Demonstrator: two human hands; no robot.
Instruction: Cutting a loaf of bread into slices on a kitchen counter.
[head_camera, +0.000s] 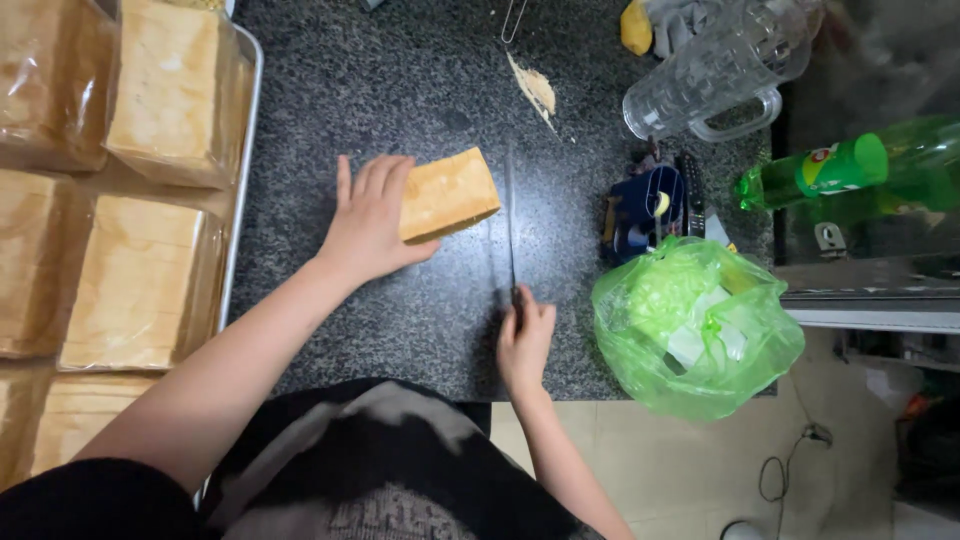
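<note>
Counter: dark speckled granite worktop (400, 90), filling the middle of the view.
Left of the counter: a metal tray (243, 150) with its rim along the counter's left side.
Right of the counter: a white ledge (870, 315) with dim, cluttered space beyond it.
Below the counter's near edge: pale beige tiled floor (690, 470); a thin dark cable (785, 470) lies on it.
Light: soft, even, indoor.
</note>
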